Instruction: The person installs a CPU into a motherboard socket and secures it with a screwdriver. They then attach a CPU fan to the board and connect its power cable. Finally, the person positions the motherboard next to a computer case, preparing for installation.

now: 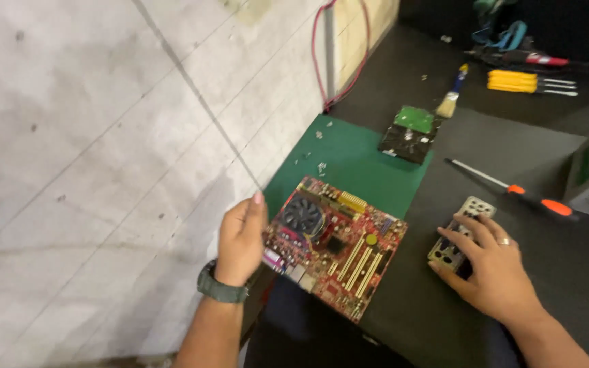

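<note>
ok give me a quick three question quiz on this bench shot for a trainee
1. True or false: the left hand grips the red circuit board by its edge.
2. What lies under the right hand? A) a paintbrush B) a slotted metal plate C) a hard drive
3. Fill in: the hard drive lies at the far edge of the ____ mat.

Key: 1 true; 2 B, the slotted metal plate; 3 green.

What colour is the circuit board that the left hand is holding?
Red, with yellow slots and a dark fan: the circuit board, in the head view, held by the left hand.
</note>
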